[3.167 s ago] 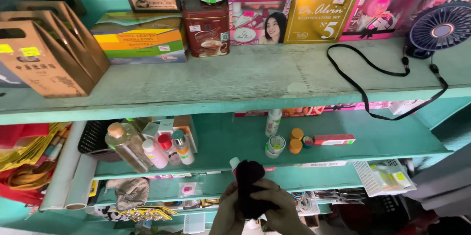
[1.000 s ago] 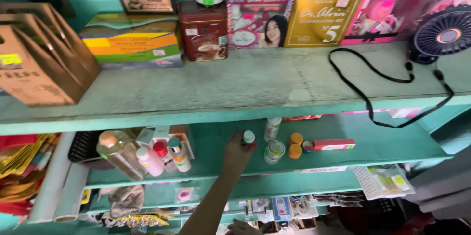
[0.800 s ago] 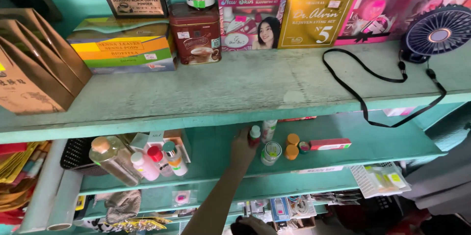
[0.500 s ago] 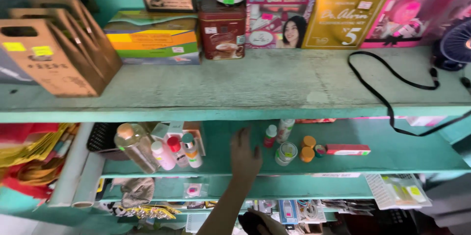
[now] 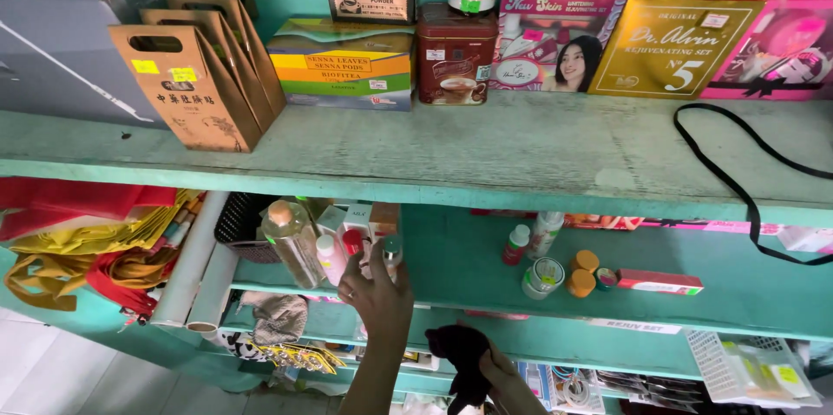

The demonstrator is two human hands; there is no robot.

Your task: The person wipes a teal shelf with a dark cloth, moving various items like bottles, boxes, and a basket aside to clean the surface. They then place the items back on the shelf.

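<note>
My left hand reaches up to the middle teal shelf, fingers spread. Its fingertips touch a cluster of small bottles: a red-capped one and a green-capped one. A taller clear bottle with a tan cap and a pink-capped bottle stand just to the left. My right hand is low at the bottom edge, closed on a dark cloth. A small red-and-white bottle stands alone further right on the same shelf.
The top shelf carries brown paper bags, a tea box, a brown tin, product boxes and a black cord. Round jars, orange lids and a red box sit mid-shelf. A black basket is at left.
My left hand left the small red-and-white bottle standing mid-shelf and moved left to the bottle cluster. The camera shifted left and down a little. The right hand still holds the cloth.
</note>
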